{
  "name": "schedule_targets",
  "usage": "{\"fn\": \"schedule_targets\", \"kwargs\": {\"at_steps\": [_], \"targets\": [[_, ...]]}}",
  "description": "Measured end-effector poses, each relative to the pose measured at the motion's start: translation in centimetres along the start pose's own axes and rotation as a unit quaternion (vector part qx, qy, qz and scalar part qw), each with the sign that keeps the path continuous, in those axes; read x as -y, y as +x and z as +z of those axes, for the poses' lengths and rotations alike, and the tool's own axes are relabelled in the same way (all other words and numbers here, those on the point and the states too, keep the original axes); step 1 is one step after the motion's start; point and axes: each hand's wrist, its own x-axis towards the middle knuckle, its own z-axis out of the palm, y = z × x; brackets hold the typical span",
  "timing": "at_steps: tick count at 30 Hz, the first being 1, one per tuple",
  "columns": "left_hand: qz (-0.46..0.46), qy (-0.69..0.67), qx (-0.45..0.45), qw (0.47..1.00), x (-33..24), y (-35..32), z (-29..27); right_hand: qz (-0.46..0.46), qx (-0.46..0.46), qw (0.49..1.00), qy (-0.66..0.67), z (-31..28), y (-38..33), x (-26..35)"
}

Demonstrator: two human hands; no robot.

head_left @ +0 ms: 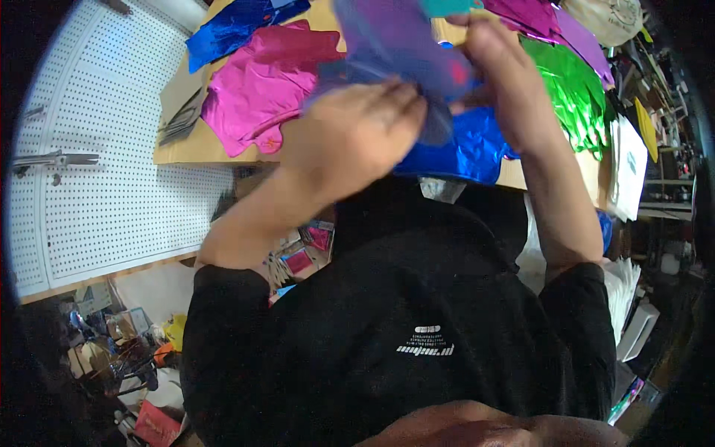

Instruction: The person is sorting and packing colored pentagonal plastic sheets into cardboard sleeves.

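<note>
A purple-blue, partly see-through plastic or foil piece point(383, 41), smeared by motion, is at the top middle over the table. My left hand point(361, 130) is closed on its lower left part, fingers curled in. At its right edge is my right hand point(506, 78), thumb and fingers blurred; whether they grip the piece I cannot tell. Beneath the hands lies a crinkled blue foil piece point(468, 153). Left of my left hand is a flat pink foil piece point(253, 86), and right of my right hand a shiny green one point(570, 93).
The foil lies on a tan table point(179, 154). Another blue foil piece point(231, 31) and a magenta one point(525, 16) are farther back. A white pegboard point(119, 179) stands left, with a pliers-like metal tool point(63, 160) on it. White papers point(628, 171) hang over the right edge.
</note>
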Motion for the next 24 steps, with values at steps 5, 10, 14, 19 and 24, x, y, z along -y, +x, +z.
{"fn": "schedule_targets", "kwargs": {"at_steps": [5,10,14,19,24], "targets": [[-0.034,-0.054,0.099,0.993,-5.5,-0.1,2.1,-0.100,-0.063,0.976,-0.182,-1.0,-4.2,-4.2],[-0.075,-0.052,0.110,0.990,-6.0,-0.7,2.7,-0.028,-0.130,0.978,-0.161,-3.5,-6.0,-5.9],[-0.089,-0.060,0.127,0.986,-6.3,-1.8,3.1,-0.002,-0.179,0.956,-0.232,-5.0,-7.1,-6.9],[-0.110,-0.115,0.154,0.975,-7.6,-1.5,3.2,-0.003,-0.211,0.909,-0.360,-6.2,-6.9,-8.5],[-0.099,-0.122,0.147,0.977,-6.8,-1.6,3.8,-0.029,-0.218,0.888,-0.403,-6.0,-6.9,-9.0]]}}
